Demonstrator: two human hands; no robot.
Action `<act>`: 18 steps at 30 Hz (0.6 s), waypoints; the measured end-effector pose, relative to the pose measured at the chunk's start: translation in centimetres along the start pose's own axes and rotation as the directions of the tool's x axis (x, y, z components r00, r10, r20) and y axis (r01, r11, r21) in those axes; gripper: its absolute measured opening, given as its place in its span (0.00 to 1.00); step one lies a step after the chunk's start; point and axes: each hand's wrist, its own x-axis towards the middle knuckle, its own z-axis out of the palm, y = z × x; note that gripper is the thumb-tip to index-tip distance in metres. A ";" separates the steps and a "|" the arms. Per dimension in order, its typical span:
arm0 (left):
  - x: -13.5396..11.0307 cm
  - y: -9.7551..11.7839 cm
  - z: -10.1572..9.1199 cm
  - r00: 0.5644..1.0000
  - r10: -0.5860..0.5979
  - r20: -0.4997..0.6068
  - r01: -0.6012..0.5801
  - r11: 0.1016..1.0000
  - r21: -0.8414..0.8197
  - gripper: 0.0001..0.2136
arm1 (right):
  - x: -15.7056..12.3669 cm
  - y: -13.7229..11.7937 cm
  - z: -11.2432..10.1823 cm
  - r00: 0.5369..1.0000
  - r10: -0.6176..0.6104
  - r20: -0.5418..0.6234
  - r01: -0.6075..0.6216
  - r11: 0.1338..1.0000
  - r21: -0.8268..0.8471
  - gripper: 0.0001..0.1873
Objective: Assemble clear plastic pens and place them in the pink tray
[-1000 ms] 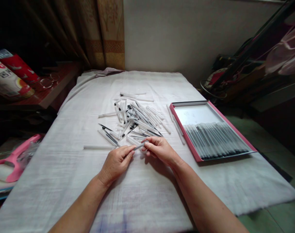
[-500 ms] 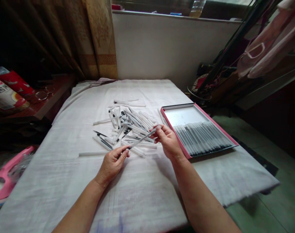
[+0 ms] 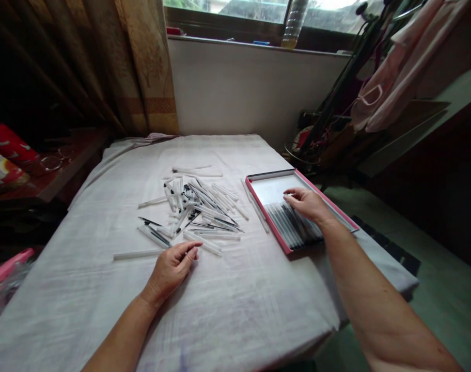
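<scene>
My right hand (image 3: 307, 204) is over the shallow pink-edged box (image 3: 265, 219), its fingertips pinched on a pen whose pale end just shows; the rest of that pen is hidden by the hand. Beneath it, a row of clear pens (image 3: 284, 222) with dark ends lies side by side in the box. My left hand (image 3: 175, 266) rests on the cloth with curled fingers, thumb close to the index finger, and nothing visible in it. Just beyond it spreads a loose pile of pen parts (image 3: 197, 204): whitish clear barrels, thin dark refills and small black pieces.
A white cloth (image 3: 220, 320) covers the table. Two loose barrels (image 3: 261, 214) lie along the box's left side. A pink-handled object (image 3: 11, 266) is at the lower left. Behind are a curtain (image 3: 150, 67) and a bottle (image 3: 293, 26) on the windowsill.
My right hand has carried the pen from in front of the pile rightward to over the box. My left hand has let go of the pen's other end. The view has tilted up and turned right.
</scene>
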 end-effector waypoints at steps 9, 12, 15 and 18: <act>0.0 -0.2 0.1 1.000 -0.007 -0.011 0.007 0.999 -0.031 0.15 | -1.1 -1.3 0.7 0.999 -0.039 -0.019 0.030 0.932 -0.361 0.17; 0.0 -0.4 0.1 1.000 -0.001 -0.005 0.001 0.999 -0.035 0.15 | -1.5 -2.9 0.5 0.992 -0.106 -0.067 0.070 0.911 -0.406 0.17; 0.1 -0.3 0.1 1.000 -0.002 -0.001 0.002 0.999 -0.043 0.16 | -2.5 -5.9 1.3 0.977 -0.211 -0.034 0.182 0.906 -0.383 0.14; 0.1 -0.2 0.0 1.000 -0.009 -0.011 0.009 0.998 -0.063 0.16 | -3.7 -9.0 3.4 0.969 -0.207 0.137 0.245 0.880 -0.407 0.14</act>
